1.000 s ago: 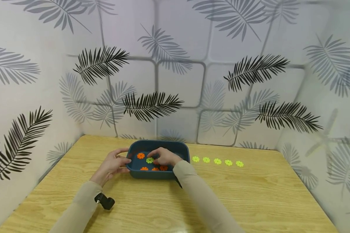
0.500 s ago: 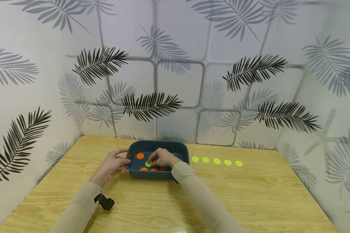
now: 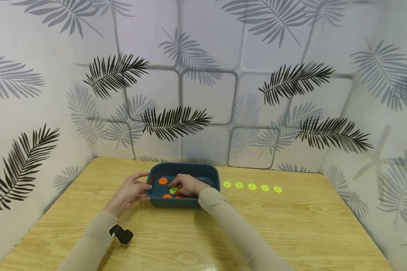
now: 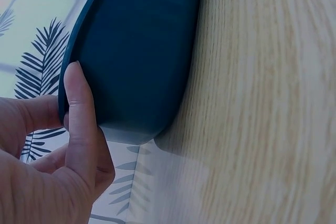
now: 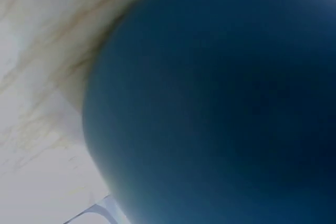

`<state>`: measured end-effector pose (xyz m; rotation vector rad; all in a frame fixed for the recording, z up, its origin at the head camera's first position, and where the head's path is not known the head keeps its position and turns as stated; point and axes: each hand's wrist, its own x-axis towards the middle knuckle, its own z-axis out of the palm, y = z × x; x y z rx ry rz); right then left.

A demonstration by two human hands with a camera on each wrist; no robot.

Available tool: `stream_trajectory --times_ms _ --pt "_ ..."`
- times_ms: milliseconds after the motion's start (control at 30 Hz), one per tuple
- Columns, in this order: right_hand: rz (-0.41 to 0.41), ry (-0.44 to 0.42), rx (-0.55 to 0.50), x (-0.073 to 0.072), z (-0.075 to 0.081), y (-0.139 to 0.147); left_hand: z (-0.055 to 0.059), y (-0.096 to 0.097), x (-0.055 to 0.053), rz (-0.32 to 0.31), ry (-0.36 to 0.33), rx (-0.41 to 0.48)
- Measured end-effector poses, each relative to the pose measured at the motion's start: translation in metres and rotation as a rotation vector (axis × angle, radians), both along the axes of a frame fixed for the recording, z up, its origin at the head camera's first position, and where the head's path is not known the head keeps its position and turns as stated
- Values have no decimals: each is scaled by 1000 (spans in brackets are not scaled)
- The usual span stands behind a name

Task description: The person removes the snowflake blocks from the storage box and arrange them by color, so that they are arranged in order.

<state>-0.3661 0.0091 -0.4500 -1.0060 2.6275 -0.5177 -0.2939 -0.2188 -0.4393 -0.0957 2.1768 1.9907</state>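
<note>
A dark blue rectangular bin [image 3: 184, 203] stands on the table, holding several orange flower-shaped discs [image 3: 162, 181] and a green flower-shaped disc [image 3: 173, 190]. My left hand [image 3: 130, 191] grips the bin's left end; in the left wrist view, the thumb and fingers of that hand [image 4: 79, 135] hold the rim of the bin [image 4: 136, 51] from both sides. Inside the bin, my right hand [image 3: 188, 184] reaches down to the green disc, index finger and thumb at its edges. Whether they pinch it is too small to tell. In the right wrist view the bin's outer wall [image 5: 199, 108] hides that hand.
Right of the bin, several yellow-green flower-shaped discs [image 3: 252, 186] lie in a row on the wooden table [image 3: 291, 226]. A leaf-patterned wall [image 3: 207, 98] rises behind the table. A small black device [image 3: 122, 234] sits at the left wrist.
Within the bin, the green disc has shifted slightly toward the front. My right hand has moved a little left, its index finger now reaching past the disc. The left hand keeps its hold.
</note>
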Motion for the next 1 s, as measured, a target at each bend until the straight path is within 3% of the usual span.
stream_trajectory --times_ms 167,333,600,1000 --pt "-52 -58 -72 -3 0 1 2 0 0 4 3 -7" --pt "-113 -50 -96 0 3 -1 2 -1 -1 -6 11 -12" --pt "-101 -17 -128 -3 2 1 1 -2 -3 -5 8 -16" --pt "-101 -99 -209 -6 -1 7 0 -1 0 -8 11 -5"
